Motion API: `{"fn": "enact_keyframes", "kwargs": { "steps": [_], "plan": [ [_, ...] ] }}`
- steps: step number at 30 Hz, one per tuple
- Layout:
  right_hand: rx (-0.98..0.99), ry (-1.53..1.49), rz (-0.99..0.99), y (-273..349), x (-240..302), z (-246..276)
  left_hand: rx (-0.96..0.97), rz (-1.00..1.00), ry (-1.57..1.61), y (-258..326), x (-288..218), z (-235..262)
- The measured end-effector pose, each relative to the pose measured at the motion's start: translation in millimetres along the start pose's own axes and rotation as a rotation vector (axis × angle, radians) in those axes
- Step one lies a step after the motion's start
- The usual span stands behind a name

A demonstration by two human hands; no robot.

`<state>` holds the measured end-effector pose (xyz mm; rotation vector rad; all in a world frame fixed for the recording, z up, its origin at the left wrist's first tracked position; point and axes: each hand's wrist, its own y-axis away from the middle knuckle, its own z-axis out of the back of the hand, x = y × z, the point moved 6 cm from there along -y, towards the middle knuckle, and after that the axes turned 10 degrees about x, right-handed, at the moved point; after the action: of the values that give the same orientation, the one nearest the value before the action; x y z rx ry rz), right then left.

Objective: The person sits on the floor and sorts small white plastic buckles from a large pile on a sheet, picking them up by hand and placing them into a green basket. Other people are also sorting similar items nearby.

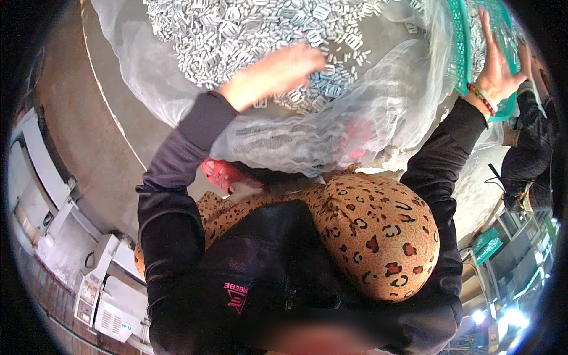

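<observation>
A heap of small pale grey pieces (248, 35), some short bars and some slotted buckle-like frames, lies on a translucent white mesh sheet (408, 77). My left hand (278, 71) is over the near part of the heap, its fingers bent and smeared by motion, so whether it holds a piece cannot be told. Just beyond its fingers lie bluish slotted pieces (334, 89). At the far right, my right hand (497, 68) is against a green perforated basket (459, 44), with fingers stretched out and thumb apart. A beaded bracelet circles that wrist.
Another person in dark clothing (523, 157) is close by on the right, partly cut off by the rim. The sheet's gathered edge hangs near my knee in leopard-print cloth (378, 236). A red shoe (223, 174) shows below. White machines (100, 284) stand at left.
</observation>
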<state>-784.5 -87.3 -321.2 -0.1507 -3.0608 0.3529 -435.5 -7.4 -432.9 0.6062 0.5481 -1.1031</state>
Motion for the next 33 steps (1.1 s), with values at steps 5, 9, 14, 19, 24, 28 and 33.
{"fn": "enact_keyframes", "kwargs": {
  "steps": [5, 9, 14, 19, 24, 28, 33],
  "plan": [
    [-0.323, 1.039, -0.021, 63.9, -58.6, 23.0, 0.007, 0.035, -0.167, 5.7, 11.6, -62.0],
    [0.446, 1.964, -0.922, 151.9, -222.7, 71.2, -0.207, 0.093, 0.038, 32.2, 31.4, -16.8],
    [0.531, 2.588, -0.961, 228.4, -243.0, 97.2, -0.131, 0.211, 0.227, 32.2, 27.5, -23.5],
    [0.329, 2.135, -0.874, 232.9, -205.7, 130.0, -0.001, 0.014, -0.082, 27.5, 6.1, -86.4],
    [-0.382, 1.207, -1.006, 192.5, -203.4, 123.6, -0.228, 0.004, 0.103, 19.6, 39.4, -40.3],
    [-0.182, 1.137, -1.016, 198.0, -236.6, 99.0, -0.170, 0.223, 1.035, 29.4, 64.2, -13.0],
    [0.470, 1.811, -1.226, 221.3, -259.1, 83.6, -0.052, 0.108, 1.461, 75.9, 41.8, -1.6]
  ]
}}
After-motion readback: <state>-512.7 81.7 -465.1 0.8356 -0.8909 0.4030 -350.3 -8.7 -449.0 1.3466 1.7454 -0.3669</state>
